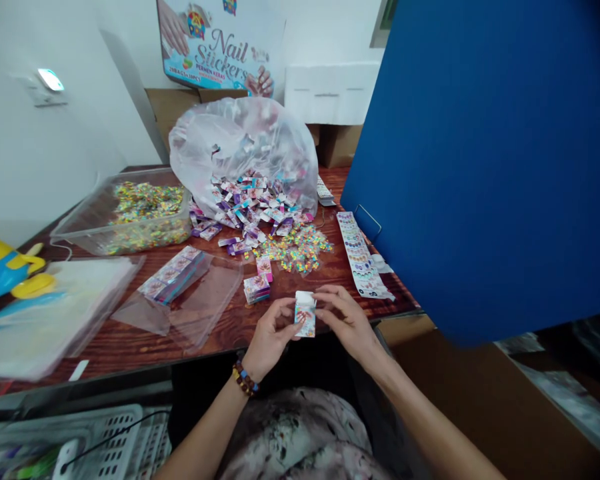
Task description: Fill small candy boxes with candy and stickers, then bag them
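My left hand (pixel 273 330) and my right hand (pixel 347 320) both pinch a small white printed packet (pixel 305 315) above the table's front edge. Just beyond them, a short stack of purple-and-white packets (pixel 257 290) lies on the reddish wood table (pixel 220 333), with a pink-topped packet (pixel 264 267) behind it. Farther back, a heap of similar packets (pixel 253 207) spills from a clear plastic bag (pixel 243 147). Tiny multicoloured pieces (pixel 295 248) are scattered beside the heap. A long printed strip of nail stickers (pixel 363 257) lies to the right of my right hand.
A clear tub (pixel 145 217) of multicoloured pieces stands at the left, near flat clear plastic sleeves (pixel 190 300) holding a row of packets. A tall blue board (pixel 480 153) blocks the right side. A white perforated basket (pixel 105 443) sits below the table edge.
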Demonstrator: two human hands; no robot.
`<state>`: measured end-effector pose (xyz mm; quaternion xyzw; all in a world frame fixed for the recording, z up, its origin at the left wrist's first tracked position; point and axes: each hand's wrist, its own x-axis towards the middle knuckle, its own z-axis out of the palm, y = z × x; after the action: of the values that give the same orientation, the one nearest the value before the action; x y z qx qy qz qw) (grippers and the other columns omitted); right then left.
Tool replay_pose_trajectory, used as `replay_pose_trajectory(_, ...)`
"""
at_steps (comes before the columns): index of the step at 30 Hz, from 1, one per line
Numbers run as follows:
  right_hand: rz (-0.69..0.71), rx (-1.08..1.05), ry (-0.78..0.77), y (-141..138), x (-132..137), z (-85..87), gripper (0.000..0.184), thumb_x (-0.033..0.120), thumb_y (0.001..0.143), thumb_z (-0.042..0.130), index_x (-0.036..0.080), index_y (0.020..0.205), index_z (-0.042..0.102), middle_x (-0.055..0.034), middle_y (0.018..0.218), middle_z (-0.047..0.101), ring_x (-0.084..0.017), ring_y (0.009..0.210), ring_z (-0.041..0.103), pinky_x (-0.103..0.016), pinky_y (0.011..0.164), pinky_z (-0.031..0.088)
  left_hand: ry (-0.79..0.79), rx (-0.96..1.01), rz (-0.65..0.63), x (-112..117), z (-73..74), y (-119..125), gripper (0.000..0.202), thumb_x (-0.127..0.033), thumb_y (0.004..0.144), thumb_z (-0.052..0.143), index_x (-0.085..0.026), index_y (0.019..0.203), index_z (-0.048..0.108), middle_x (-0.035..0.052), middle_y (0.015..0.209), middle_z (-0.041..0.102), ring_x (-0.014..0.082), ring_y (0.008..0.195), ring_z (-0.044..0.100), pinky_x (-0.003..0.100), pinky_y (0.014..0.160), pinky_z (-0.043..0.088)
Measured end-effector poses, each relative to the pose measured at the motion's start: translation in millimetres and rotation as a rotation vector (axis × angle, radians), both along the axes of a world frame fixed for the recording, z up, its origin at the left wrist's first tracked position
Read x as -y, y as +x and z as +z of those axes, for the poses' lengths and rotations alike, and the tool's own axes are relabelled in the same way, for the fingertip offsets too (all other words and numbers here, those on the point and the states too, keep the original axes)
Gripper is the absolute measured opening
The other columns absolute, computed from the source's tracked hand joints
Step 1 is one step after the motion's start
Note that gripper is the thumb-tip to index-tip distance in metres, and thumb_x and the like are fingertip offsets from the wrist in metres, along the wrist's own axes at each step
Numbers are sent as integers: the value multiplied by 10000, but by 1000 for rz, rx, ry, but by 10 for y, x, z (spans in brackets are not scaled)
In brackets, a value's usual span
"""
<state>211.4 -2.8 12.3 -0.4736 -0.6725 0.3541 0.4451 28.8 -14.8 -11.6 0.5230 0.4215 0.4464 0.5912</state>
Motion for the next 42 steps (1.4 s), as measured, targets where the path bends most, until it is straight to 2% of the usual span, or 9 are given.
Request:
replay_pose_trajectory(2,-67,-50,-52,13,39,-44,214,336,813,611,225,982,682,-74,1103,582,-166,808,599,-285,706,510,-16,11,6,25,15,5,417,-320,772,665,-208,1143,511,3,887,576,138,775,610,248,630,546)
replay_pose_trajectory(8,36,-271,-323,-108,80,-147,345,389,761,662,229,1063,617,-38,902,656,-171,732,609,-281,643,526,14,32,12,73,34,23,447,-307,776,660,-228,1182,488,2,901,590,135,786,611,259,661,546)
replay_pose_trajectory(14,89,-244,-168,-125,47,-110,171,348,792,652,228,905,697,-38,974,617,-167,849,602,-249,677,502,44,8,-38,85,90,-4,376,-303,792,651,-206,1138,540,20,948,634,138,820,610,276,756,510)
replay_pose_trajectory(19,128,-120,-81,-73,102,-69,165,339,846,602,213,899,695,-59,1011,632,-181,886,616,-281,747,500,-7,37,-69,117,123,4,333,-334,778,668,-192,1053,547,17,909,639,126,737,601,243,652,494)
replay_pose_trajectory(24,133,-69,-70,-49,148,16,269,306,866,571,235,1123,606,-48,992,655,-184,912,624,-300,819,488,0,-30,-20,171,162,36,305,-326,784,660,-194,1028,532,7,896,614,112,709,577,229,629,476)
replay_pose_trajectory(31,227,-109,-328,12,5,237,255,403,823,590,160,780,652,-19,759,641,-136,698,586,-225,599,500,32,-28,-34,208,160,27,298,-310,788,658,-214,976,448,-1,911,585,108,725,576,224,636,469)
replay_pose_trajectory(35,299,-125,-509,45,-64,335,243,358,718,691,156,854,689,-3,773,662,-125,694,611,-220,588,527,19,-45,-42,208,139,1,336,-296,782,665,-221,1006,426,-7,909,573,109,740,584,224,645,467)
replay_pose_trajectory(38,297,-112,-568,63,-72,365,277,317,693,700,164,923,712,-13,819,686,-131,712,629,-224,576,541,17,-42,-66,208,128,-5,350,-280,785,662,-225,1033,420,-5,926,580,115,765,598,243,682,478)
replay_pose_trajectory(42,281,-78,-604,76,-59,356,217,299,698,681,159,853,738,-13,760,698,-130,684,637,-235,573,557,21,-57,-98,218,128,-2,346,-279,787,660,-221,1036,428,3,938,598,119,779,602,247,699,475)
